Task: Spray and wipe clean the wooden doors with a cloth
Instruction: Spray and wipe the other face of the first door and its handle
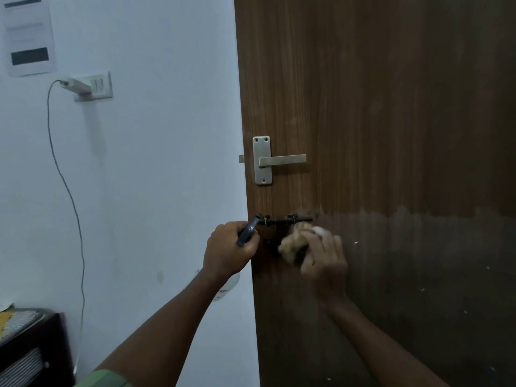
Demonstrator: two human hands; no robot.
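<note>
Both hands are up at the edge of the wooden door (pixel 391 135), just below its metal lever handle (pixel 279 160). My left hand (pixel 230 250) is curled round the neck of a spray bottle (pixel 227 286), with a finger over the dark trigger (pixel 248 231), which points toward the door's edge; the pale bottle body hangs below my wrist, mostly hidden behind it. My right hand (pixel 324 258) grips a bunched tan cloth (pixel 293 241) and presses it against the door, right beside a dark sliding bolt (pixel 284 220) fixed to the wood. The cloth touches the door just under the bolt's bar.

I see a change of tone across the door face: the upper part is a warmer brown, and from roughly the bolt downward it looks duller and greyer, with small pale specks scattered over it.

To the left of the door is a white wall (pixel 167 135). On it sits a switch plate with a white charger (pixel 78 85) plugged in, its cable (pixel 64 185) trailing down. A sheet of paper (pixel 28 34) hangs above. At the lower left corner I see a dark piece of furniture (pixel 36 356) with things stacked on it.
</note>
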